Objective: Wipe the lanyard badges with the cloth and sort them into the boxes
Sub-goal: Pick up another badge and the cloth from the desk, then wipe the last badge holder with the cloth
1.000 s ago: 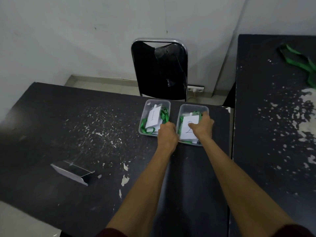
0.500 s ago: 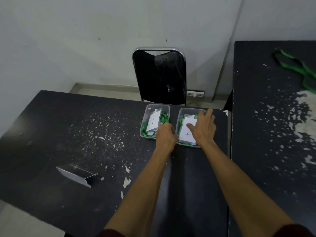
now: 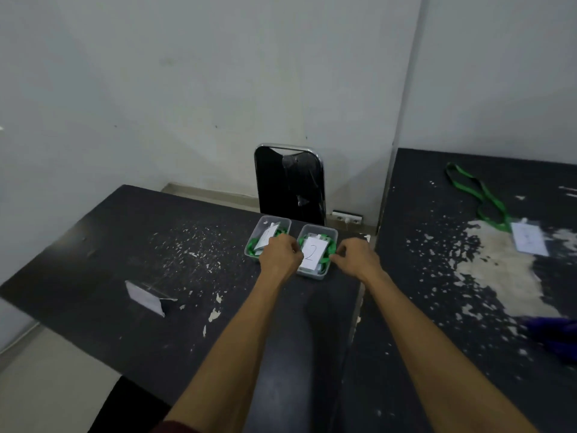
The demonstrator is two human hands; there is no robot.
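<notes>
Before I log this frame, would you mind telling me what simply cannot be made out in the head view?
- Box 1's label: the left hand covers part of it.
- How many badges sit under the "2" card: the card and green straps hide them.
- Printing on the loose badge on the right table: too blurred.
- Purple item: blurred and cut off by the right edge, possibly the cloth.
- What the right hand pinches: fingertips hidden.

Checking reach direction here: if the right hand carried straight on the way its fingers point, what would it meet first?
The right hand points left, toward the box marked 2. It would first meet the green lanyard spilling over that box's right rim; it looks nearly touching already, though depth is unclear.
</notes>
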